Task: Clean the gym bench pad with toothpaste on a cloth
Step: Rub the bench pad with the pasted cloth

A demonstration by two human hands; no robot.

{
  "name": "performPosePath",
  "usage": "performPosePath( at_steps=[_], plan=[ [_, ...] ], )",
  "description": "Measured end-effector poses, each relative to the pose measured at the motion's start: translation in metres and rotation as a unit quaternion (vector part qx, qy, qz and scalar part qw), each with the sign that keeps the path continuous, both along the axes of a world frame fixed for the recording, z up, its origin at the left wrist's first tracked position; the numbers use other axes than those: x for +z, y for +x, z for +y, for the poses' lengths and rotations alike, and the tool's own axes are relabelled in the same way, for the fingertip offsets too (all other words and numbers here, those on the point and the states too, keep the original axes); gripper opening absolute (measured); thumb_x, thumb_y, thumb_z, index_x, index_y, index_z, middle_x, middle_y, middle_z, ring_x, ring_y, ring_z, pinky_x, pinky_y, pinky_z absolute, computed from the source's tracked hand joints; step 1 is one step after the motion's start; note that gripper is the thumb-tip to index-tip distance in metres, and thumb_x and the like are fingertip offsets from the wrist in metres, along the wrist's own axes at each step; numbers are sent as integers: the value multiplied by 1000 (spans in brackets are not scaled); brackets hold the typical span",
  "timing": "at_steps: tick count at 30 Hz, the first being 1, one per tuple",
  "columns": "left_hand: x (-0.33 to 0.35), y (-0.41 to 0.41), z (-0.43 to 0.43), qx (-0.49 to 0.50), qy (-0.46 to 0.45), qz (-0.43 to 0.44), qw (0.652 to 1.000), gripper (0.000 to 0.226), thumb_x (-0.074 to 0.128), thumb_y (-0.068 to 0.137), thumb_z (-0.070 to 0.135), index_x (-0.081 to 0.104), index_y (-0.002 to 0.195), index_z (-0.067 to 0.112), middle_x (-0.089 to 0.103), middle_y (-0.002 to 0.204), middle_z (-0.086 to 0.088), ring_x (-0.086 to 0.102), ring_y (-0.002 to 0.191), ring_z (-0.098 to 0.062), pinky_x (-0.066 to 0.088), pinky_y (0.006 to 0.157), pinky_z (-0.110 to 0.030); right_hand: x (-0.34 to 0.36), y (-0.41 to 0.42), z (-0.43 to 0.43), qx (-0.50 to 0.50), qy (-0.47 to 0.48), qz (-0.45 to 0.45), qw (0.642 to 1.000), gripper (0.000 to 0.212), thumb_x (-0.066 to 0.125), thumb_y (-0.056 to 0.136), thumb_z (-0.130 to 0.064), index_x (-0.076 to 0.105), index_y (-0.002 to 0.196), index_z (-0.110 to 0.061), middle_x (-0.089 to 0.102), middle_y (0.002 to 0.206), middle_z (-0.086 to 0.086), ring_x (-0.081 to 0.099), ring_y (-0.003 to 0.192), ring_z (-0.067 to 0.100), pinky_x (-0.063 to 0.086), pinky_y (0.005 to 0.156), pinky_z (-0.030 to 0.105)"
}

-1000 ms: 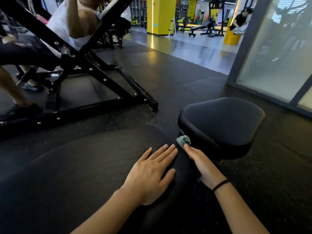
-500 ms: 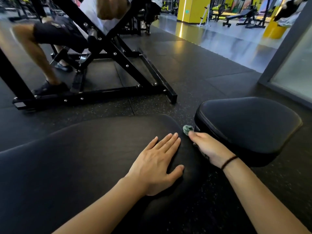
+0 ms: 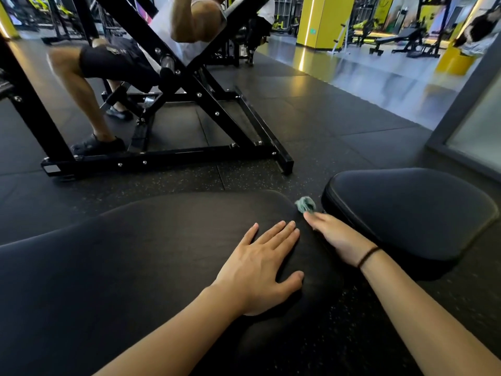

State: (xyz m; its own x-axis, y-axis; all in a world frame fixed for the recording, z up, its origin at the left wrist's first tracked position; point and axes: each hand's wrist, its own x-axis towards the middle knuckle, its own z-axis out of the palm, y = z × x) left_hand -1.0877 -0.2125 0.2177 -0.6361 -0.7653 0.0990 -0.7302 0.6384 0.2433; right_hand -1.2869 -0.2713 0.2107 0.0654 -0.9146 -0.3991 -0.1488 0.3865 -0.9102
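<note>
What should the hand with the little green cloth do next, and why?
Probably slide the small crumpled green cloth a little further along the end edge of the long black bench pad. The right hand pinches it in the gap beside the separate black seat pad, while the left hand lies flat on the long pad, likely steadying it.

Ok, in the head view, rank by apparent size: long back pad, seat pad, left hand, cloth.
1. long back pad, nearest the camera, which inflates it
2. seat pad
3. left hand
4. cloth, mostly hidden by the right hand
</note>
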Motion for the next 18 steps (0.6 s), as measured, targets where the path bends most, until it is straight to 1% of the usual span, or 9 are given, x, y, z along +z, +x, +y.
performPosePath(
  at_steps=[4,6,7,8,9,11,13,16,18],
  plan=[
    [0,-1,1,-1,-1,0,1000,75,18,87,60,-3,152,28,-11,157,15,-17,142,2,-15,116,-34,4,-20,72,-5,13,-8,1000,27,49,93,-30,66,109,-15,73,105,1,65,105,21,46,100,43],
    [0,-1,2,-2,2,3,1000,74,21,89,59,-3,152,28,-12,157,16,-18,141,3,-15,117,-34,12,-19,92,-37,25,-35,998,19,50,93,-24,67,98,-17,75,92,-2,67,97,19,48,93,39],
    [0,-1,1,-1,1,6,1000,74,23,90,58,-3,152,28,-13,157,16,-18,141,3,-14,117,-34,13,-17,91,-49,24,-44,998,20,48,95,-22,67,97,-16,76,91,-1,68,93,19,50,88,36],
    [1,-1,1,-1,1,8,1000,73,25,91,58,-3,152,28,-13,157,16,-18,141,3,-14,117,-35,15,-12,86,-49,18,-35,998,23,46,97,-21,68,98,-14,75,94,2,70,92,19,51,86,35],
    [1,-2,1,-3,1,8,1000,73,26,92,57,-3,152,28,-13,157,15,-18,141,3,-13,118,-35,15,-6,75,-54,9,-8,998,26,44,98,-23,68,102,-13,74,97,5,70,93,20,52,87,37],
    [0,-2,2,-4,0,13,1000,73,28,92,56,-1,152,27,-12,158,15,-18,141,2,-12,118,-37,12,6,41,-65,-16,32,997,29,43,100,-26,66,110,-11,72,103,10,67,99,23,49,96,43],
    [0,-2,1,-5,2,21,1000,74,29,91,56,1,152,26,-10,158,15,-17,142,2,-11,118,-37,7,14,-3,-75,-38,51,995,31,44,100,-27,62,118,-10,67,113,13,62,107,25,44,103,43],
    [1,-1,-2,-9,8,18,1000,74,30,91,57,1,152,27,-9,158,15,-17,142,3,-12,118,-36,7,29,-61,-52,-67,82,993,37,45,99,-33,55,129,-12,57,129,4,52,118,19,34,108,35],
    [2,0,-3,-11,12,20,1000,74,31,91,57,1,152,27,-8,158,15,-16,142,3,-13,117,-35,6,35,-83,-32,-65,92,993,43,44,99,-38,53,133,-13,53,136,5,48,125,21,31,111,37]
  ],
)
